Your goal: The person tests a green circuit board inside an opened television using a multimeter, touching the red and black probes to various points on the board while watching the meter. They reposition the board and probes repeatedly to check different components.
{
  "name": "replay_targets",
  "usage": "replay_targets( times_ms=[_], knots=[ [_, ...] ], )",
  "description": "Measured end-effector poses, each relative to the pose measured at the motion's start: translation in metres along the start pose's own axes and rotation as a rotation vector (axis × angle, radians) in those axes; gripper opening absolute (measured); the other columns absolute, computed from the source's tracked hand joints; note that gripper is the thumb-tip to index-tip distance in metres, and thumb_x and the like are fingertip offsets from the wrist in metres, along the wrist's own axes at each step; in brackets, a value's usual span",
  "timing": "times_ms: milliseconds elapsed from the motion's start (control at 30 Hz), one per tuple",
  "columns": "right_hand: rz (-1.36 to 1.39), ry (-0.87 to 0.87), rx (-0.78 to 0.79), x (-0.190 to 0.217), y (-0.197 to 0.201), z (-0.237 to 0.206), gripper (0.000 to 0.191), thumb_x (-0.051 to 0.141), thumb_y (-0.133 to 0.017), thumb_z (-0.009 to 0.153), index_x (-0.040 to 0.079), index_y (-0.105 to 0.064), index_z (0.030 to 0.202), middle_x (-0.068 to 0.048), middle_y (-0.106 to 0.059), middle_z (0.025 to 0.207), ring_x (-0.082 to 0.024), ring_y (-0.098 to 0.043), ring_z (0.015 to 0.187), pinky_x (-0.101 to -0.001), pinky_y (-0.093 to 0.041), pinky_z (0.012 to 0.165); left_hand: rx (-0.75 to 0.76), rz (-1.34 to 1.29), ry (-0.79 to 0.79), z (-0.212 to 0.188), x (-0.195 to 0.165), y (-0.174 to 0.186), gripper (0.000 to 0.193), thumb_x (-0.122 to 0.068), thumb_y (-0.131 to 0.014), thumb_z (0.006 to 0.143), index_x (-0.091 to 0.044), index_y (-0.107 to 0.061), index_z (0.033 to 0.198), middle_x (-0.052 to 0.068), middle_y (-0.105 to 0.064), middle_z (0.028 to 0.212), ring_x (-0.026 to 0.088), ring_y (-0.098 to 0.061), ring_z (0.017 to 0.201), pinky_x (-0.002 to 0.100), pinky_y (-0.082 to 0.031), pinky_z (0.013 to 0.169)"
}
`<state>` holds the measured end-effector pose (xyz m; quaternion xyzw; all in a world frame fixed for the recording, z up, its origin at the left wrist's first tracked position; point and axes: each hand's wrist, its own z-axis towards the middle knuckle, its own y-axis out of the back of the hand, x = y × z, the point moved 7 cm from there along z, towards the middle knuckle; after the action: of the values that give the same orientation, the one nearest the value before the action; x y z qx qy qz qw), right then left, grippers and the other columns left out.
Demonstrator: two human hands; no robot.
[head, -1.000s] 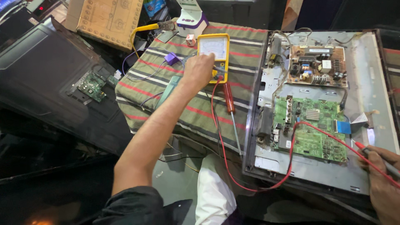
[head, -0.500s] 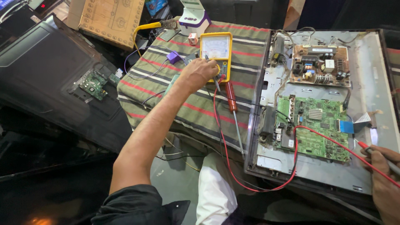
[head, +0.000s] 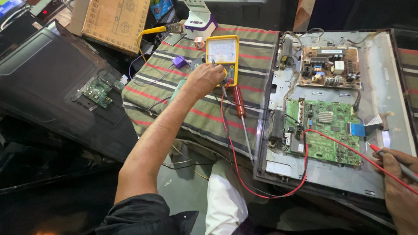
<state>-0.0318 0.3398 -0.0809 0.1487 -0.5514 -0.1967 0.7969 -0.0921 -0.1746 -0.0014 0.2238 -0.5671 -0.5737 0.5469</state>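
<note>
The left hand (head: 208,78) is laid on the lower half of a yellow meter (head: 223,58), its fingers curled shut around the dial area, with a thin probe tip showing just above the knuckles; the meter lies flat on a striped cloth (head: 191,117), directly under the fingers. The right hand (head: 398,191) is closed on a red probe (head: 378,149) at the near right edge of an opened TV back (head: 383,87). For a good setting, the dial would best be turned with the wrist rested on the cloth, so that the meter is not pushed about, and the needle face kept uncovered. The red lead (head: 305,174) is looped from beneath the left fingers across a green board (head: 324,137), so slack should be kept and the probe held off the solder points until the range is chosen. A red screwdriver (head: 239,109) lies just below the left fingers, and a brown board (head: 330,67) is set well to their right. The counter is crowded; a black TV shell (head: 48,87) with a small board (head: 98,92) is leaned far to the left, beside a cardboard sheet (head: 115,21). The room is dim and cluttered.
</note>
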Motion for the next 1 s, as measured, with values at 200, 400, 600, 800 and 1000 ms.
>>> replay_targets(
  times_ms=[200,400,600,800,1000],
  knots=[
    [0.156,0.026,-0.049,0.015,0.003,-0.004,0.018,0.006,-0.058,0.118,-0.011,-0.064,0.123,-0.016,-0.072,0.101,-0.014,-0.07,0.088,-0.0224,-0.055,0.082,-0.13,-0.04,0.04,-0.006,-0.011,0.039,0.025,-0.004,-0.064,0.087,-0.009,-0.07,0.111,0.009,-0.065,0.114,0.026,-0.07,0.099,0.04,-0.053,0.085],
    [0.214,0.094,-0.083,0.032,0.015,-0.01,0.015,0.004,-0.061,0.119,-0.01,-0.064,0.125,-0.016,-0.072,0.104,-0.012,-0.069,0.087,-0.0221,-0.057,0.08,-0.678,-0.498,0.061,-0.006,-0.089,0.114,0.049,0.005,-0.066,0.094,-0.008,-0.061,0.141,0.016,-0.055,0.14,0.018,-0.07,0.098,0.033,-0.061,0.078],
    [0.275,0.103,-0.106,0.04,0.026,-0.011,0.025,0.005,-0.059,0.111,-0.008,-0.062,0.132,-0.012,-0.071,0.11,-0.014,-0.069,0.091,-0.0241,-0.056,0.082,-0.576,-0.826,-0.096,0.025,-0.219,0.138,0.05,0.0,-0.071,0.098,-0.017,-0.064,0.144,0.009,-0.057,0.119,0.018,-0.071,0.103,0.027,-0.061,0.077],
    [0.358,0.051,-0.11,0.036,0.031,-0.016,0.027,0.007,-0.059,0.109,-0.005,-0.065,0.132,-0.015,-0.071,0.111,-0.018,-0.069,0.091,-0.0275,-0.053,0.079,-0.582,-1.066,-0.209,0.046,-0.268,0.157,0.045,-0.012,-0.078,0.094,-0.013,-0.063,0.136,0.012,-0.067,0.123,0.031,-0.069,0.11,0.04,-0.057,0.089],
    [0.402,0.254,-0.109,0.044,0.036,-0.017,0.027,0.011,-0.057,0.109,-0.003,-0.063,0.131,-0.014,-0.072,0.116,-0.021,-0.073,0.095,-0.0291,-0.059,0.084,-0.542,-1.211,-0.208,0.047,-0.286,0.145,0.041,-0.007,-0.074,0.099,-0.013,-0.062,0.137,0.01,-0.071,0.128,0.028,-0.072,0.115,0.034,-0.059,0.095]
  ],
)
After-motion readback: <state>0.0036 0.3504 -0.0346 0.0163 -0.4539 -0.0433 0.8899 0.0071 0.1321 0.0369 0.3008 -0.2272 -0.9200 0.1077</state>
